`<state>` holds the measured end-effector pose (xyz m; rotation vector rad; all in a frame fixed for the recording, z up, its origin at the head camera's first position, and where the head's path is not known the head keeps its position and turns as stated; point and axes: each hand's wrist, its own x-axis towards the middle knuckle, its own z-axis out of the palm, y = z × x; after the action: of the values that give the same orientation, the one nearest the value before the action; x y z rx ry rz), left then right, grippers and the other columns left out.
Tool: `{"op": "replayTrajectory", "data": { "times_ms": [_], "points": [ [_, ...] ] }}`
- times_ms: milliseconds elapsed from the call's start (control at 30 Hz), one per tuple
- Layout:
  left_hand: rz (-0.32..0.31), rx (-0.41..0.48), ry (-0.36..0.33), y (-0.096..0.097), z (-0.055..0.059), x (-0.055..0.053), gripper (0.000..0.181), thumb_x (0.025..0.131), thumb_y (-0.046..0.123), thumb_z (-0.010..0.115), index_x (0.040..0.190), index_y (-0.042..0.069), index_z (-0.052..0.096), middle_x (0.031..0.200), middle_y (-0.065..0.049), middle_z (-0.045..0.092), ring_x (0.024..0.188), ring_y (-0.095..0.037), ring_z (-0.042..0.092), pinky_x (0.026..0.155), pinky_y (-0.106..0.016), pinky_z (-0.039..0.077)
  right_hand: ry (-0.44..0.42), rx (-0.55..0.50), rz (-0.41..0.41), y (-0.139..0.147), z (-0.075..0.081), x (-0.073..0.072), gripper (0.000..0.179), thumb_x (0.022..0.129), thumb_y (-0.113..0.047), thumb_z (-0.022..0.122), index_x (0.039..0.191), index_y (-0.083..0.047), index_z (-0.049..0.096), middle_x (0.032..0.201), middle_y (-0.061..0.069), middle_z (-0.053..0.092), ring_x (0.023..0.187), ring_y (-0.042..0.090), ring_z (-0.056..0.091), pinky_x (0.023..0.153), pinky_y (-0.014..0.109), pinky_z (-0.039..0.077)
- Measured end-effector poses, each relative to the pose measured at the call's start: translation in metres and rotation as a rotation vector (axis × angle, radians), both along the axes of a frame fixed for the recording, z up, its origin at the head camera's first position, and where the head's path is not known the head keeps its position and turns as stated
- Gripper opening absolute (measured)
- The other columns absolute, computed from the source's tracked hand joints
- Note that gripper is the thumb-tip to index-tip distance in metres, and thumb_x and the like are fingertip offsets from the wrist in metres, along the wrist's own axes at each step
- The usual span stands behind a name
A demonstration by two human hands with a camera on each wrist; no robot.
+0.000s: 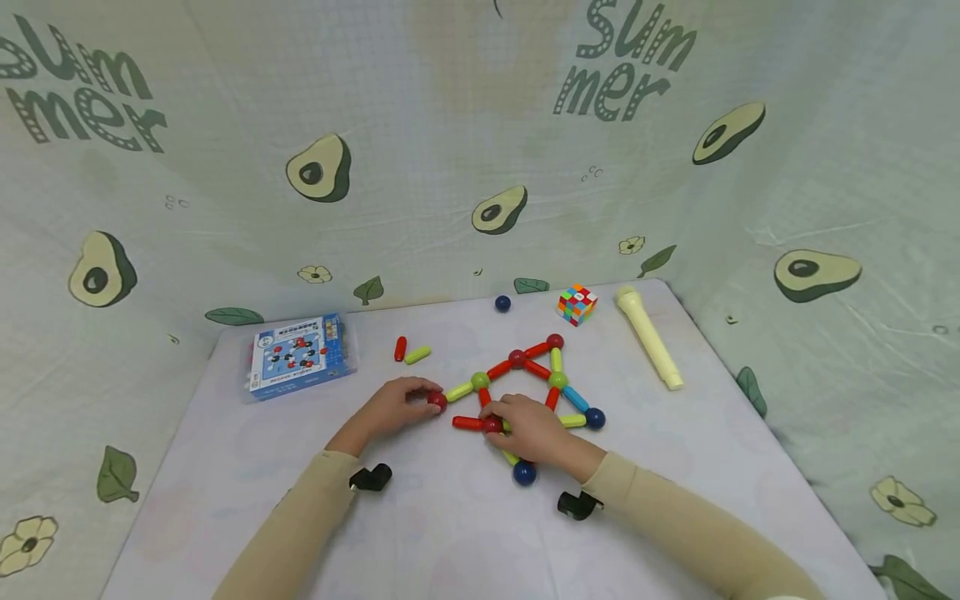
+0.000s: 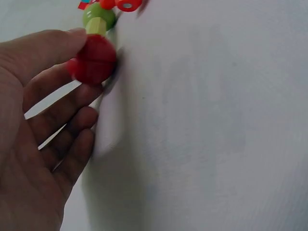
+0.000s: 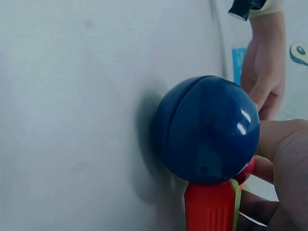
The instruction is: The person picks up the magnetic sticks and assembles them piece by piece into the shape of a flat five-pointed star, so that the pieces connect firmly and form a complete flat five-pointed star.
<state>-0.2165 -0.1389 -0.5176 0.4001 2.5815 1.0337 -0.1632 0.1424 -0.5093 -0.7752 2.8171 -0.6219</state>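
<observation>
A flat figure of coloured rods and balls lies on the table. My left hand (image 1: 393, 407) pinches the red ball (image 2: 96, 61) at its left end between thumb and fingers. From that ball a yellow-green rod (image 1: 459, 392) runs to a green ball (image 1: 480, 381). My right hand (image 1: 534, 429) holds another red ball (image 1: 492, 425) lower in the figure, its palm covering the rods beneath. A red rod (image 1: 467, 423) sticks out leftward from this ball. Large in the right wrist view, a dark blue ball (image 3: 207, 130) joins a red rod (image 3: 209, 207) close beside the right hand.
A loose red rod (image 1: 401, 348) and a yellow-green rod (image 1: 417, 355) lie behind the left hand. A boxed set (image 1: 292, 358) sits at the back left. Along the back are a blue ball (image 1: 502, 303), a puzzle cube (image 1: 577, 305) and a cream stick (image 1: 649, 337).
</observation>
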Motion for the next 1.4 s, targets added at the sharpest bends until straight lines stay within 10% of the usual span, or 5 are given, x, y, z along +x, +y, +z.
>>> {"op": "replayTrajectory", "data": {
  "times_ms": [600,1400],
  "points": [
    [-0.071,0.034,-0.042,0.005,-0.003,0.004,0.027,0.089,0.03,0.08,0.114,0.026,0.07,0.105,0.009,0.066,0.101,-0.014,0.059,0.096,-0.039,0.051,0.017,-0.037,-0.039,-0.001,-0.003,0.003,0.028,0.093,-0.037,0.074,0.118,-0.024,0.07,0.095,-0.008,0.058,0.083,0.011,0.052,0.072,0.026,0.048],
    [-0.005,0.061,0.004,0.01,-0.004,0.008,0.029,0.084,0.031,0.085,0.106,0.023,0.069,0.095,0.008,0.064,0.091,-0.015,0.058,0.087,-0.034,0.05,0.008,-0.035,-0.055,-0.001,-0.004,0.002,0.031,0.094,-0.036,0.074,0.122,-0.023,0.07,0.097,-0.007,0.059,0.086,0.011,0.052,0.074,0.027,0.049]
  ]
}}
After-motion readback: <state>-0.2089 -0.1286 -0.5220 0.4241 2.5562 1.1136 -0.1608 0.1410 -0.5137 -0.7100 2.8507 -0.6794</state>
